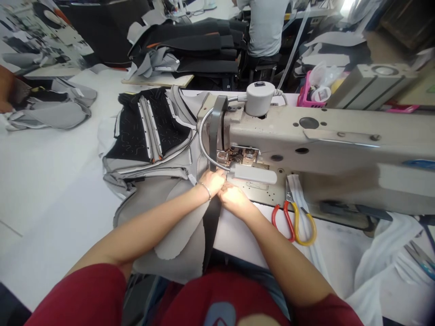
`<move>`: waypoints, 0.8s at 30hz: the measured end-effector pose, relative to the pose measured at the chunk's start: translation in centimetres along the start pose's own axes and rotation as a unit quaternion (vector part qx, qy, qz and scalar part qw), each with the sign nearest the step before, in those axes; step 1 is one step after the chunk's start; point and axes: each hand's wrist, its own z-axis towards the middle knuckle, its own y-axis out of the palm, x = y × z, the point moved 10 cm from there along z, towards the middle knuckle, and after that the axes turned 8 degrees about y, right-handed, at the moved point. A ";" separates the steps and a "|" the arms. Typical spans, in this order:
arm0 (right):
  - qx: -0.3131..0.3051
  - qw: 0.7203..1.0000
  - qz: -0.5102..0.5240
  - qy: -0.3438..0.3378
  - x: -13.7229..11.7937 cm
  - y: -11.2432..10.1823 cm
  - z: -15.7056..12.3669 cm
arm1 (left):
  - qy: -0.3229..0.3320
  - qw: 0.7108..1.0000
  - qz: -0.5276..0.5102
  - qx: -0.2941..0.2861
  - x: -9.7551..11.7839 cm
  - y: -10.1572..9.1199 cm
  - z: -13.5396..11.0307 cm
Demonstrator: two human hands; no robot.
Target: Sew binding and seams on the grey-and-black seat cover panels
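My left hand [215, 180] and my right hand [234, 199] lie side by side right in front of the needle of a beige sewing machine [306, 140]. Both press down on a grey fabric piece [176, 226] with a black strip [211, 226] running toward me. The fingers look curled and pinched on the fabric edge under the machine's small lamp [253, 173]. A bracelet circles my left wrist. The needle itself is hidden behind my fingers.
A black and grey sewn cover [149, 131] lies left of the machine. Red and yellow handled scissors [294, 222] rest right of my hands. Stacked grey pieces [50, 108] sit far left, dark stacks [197, 50] behind. Another person [265, 27] sits at the back. A pink basket [307, 93] stands behind the machine.
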 end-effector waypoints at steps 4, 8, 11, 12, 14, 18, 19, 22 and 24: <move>0.036 0.998 -0.032 -0.029 -1.4 -0.1 -0.5 | -0.050 0.997 0.042 0.040 -0.8 -1.0 -1.6; 0.027 0.999 -0.036 -0.009 -2.1 0.0 -0.7 | -0.048 0.998 0.031 0.017 -0.7 -0.7 -2.3; 0.003 1.000 -0.031 0.000 -2.0 0.1 -0.6 | -0.014 0.999 0.032 -0.027 0.2 0.0 -1.6; -0.006 0.999 -0.032 0.003 -1.8 0.3 -0.5 | -0.008 0.999 0.036 -0.034 0.4 0.1 -1.3; -0.015 0.999 -0.036 0.011 -1.2 0.7 -0.3 | -0.002 0.998 0.040 -0.039 0.7 0.1 -0.8; 0.022 0.998 -0.052 0.012 -0.5 0.7 0.1 | -0.022 0.999 0.038 -0.014 0.4 0.3 -0.3; 0.039 0.998 -0.056 0.006 -0.6 0.4 0.0 | -0.044 0.998 0.037 0.010 0.0 0.1 -0.4; 0.058 0.996 -0.072 -0.009 -1.7 -0.2 -0.6 | -0.142 0.983 0.028 0.109 -1.8 -0.7 -1.7; 0.040 0.996 -0.081 -0.024 -2.9 0.0 -1.1 | -0.184 0.971 0.019 0.152 -2.7 -1.1 -2.9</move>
